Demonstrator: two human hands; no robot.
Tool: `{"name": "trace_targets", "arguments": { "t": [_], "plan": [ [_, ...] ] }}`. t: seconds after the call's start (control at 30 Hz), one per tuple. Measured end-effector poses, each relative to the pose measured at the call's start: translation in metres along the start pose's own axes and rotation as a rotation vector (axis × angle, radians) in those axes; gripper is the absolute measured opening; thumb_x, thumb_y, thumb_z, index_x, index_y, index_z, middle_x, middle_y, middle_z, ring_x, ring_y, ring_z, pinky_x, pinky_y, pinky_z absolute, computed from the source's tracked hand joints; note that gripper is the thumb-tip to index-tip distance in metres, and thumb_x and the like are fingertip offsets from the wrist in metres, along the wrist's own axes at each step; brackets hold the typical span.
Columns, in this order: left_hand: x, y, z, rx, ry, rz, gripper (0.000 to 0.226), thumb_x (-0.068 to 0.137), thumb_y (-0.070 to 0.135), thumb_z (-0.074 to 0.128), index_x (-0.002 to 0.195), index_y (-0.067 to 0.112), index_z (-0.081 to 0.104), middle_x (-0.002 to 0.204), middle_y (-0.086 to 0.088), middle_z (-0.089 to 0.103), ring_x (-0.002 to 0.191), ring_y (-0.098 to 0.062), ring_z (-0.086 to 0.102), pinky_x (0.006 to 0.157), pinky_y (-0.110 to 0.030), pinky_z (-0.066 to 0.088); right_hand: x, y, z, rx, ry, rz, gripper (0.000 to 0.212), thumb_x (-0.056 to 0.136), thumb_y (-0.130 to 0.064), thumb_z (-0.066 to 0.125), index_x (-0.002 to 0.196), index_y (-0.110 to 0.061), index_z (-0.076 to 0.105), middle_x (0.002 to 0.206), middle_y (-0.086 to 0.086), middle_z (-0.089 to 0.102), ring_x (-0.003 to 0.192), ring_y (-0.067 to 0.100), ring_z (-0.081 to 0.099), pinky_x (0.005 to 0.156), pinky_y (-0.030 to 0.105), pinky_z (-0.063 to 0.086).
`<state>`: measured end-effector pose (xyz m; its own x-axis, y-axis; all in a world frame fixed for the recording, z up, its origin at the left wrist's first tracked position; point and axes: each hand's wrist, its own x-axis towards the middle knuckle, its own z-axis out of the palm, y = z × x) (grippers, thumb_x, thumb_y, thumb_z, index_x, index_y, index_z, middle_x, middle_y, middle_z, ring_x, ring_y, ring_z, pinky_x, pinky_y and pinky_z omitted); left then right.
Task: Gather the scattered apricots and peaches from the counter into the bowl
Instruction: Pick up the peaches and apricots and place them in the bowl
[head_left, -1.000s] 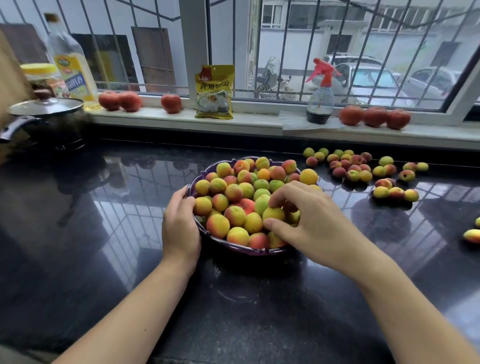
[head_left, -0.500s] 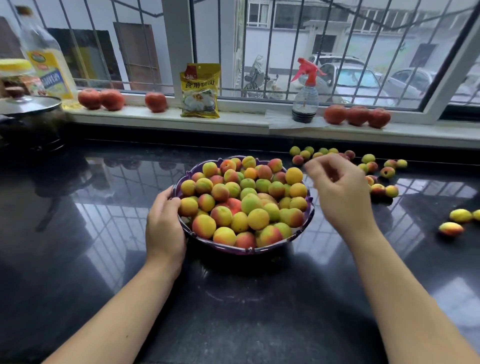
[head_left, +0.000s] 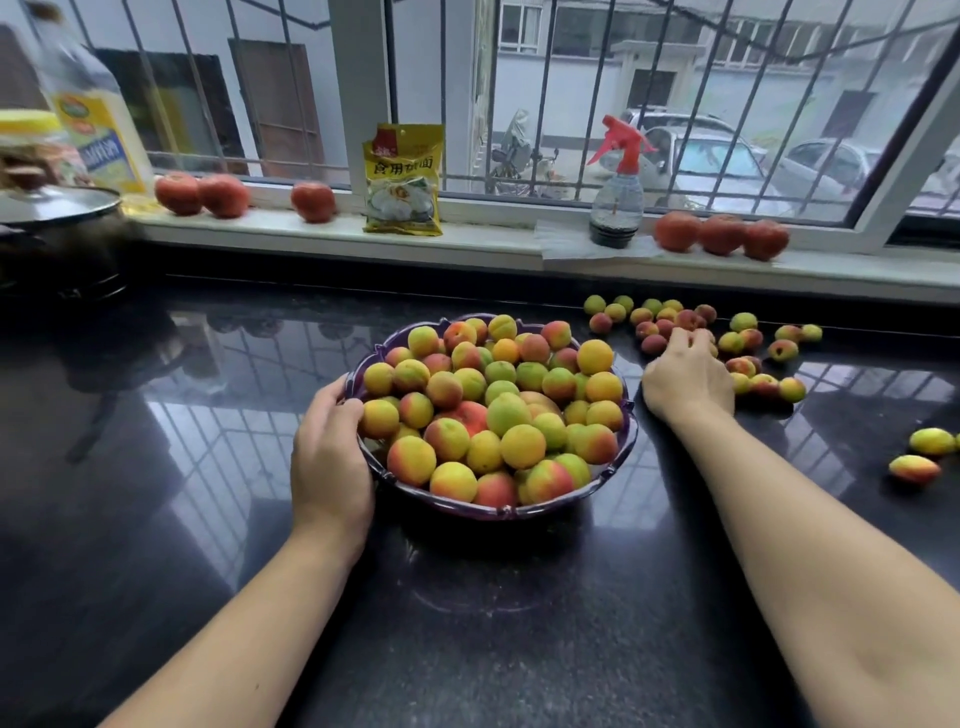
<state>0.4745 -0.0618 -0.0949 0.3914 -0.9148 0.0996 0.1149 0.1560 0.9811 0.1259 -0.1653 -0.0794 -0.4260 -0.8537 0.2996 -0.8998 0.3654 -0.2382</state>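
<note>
Apricots and peaches, small, round and matte-skinned in yellow, green and blush red, lie scattered along the counter's back edge, right of the purple scalloped bowl that stands mid-counter already heaped above its rim. A second ago the right hand was setting fruit onto the pile; it has since crossed to the loose cluster, its fingers curled down among the fruit, though whether they have closed on one cannot be told from here. The left hand has stayed put, cupped around the bowl's near-left rim to steady it. The move suggests another pickup is beginning, with a couple of dozen pieces left, including two strays near the counter's right edge. The polished black stone counter mirrors the barred window.
</note>
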Motion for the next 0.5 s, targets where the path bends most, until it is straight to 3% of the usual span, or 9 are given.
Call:
{"name": "trace_targets", "arguments": {
  "t": [0.07,0.23,0.4,0.5],
  "plan": [
    [0.000,-0.002,0.000,0.000,-0.001,-0.002,0.039,0.085,0.038,0.051,0.116,0.033,0.075,0.119,0.003,0.076,0.120,-0.023,0.068,0.109,-0.058,0.051,-0.001,0.004,0.002,0.008,0.059,0.000,0.034,0.096,-0.023,0.049,0.125,-0.005,0.049,0.137,0.023,0.039,0.106,0.047,0.058,0.079,0.044,0.043],
    [0.003,-0.004,-0.001,0.001,-0.011,0.001,0.036,0.087,0.038,0.051,0.113,0.036,0.076,0.117,0.003,0.077,0.118,-0.024,0.069,0.107,-0.059,0.052,-0.005,0.007,0.002,0.048,0.127,0.003,0.017,0.097,-0.017,0.051,0.110,-0.006,0.055,0.129,0.020,0.041,0.101,0.043,0.059,0.075,0.038,0.040],
    [0.003,-0.002,-0.001,0.011,0.006,0.025,0.038,0.084,0.042,0.051,0.112,0.036,0.076,0.113,0.007,0.077,0.117,-0.023,0.069,0.106,-0.059,0.052,-0.007,0.007,0.002,0.147,0.175,-0.013,0.020,0.098,-0.015,0.053,0.116,-0.004,0.054,0.127,0.024,0.052,0.104,0.043,0.059,0.079,0.039,0.045],
    [0.001,0.002,0.000,0.017,-0.003,0.027,0.032,0.085,0.040,0.050,0.103,0.041,0.077,0.107,0.009,0.078,0.113,-0.022,0.069,0.104,-0.056,0.054,-0.015,0.004,-0.010,0.406,0.251,-0.026,0.027,0.099,-0.016,0.054,0.122,-0.004,0.057,0.124,0.023,0.055,0.109,0.039,0.057,0.084,0.032,0.038]
  ]
}}
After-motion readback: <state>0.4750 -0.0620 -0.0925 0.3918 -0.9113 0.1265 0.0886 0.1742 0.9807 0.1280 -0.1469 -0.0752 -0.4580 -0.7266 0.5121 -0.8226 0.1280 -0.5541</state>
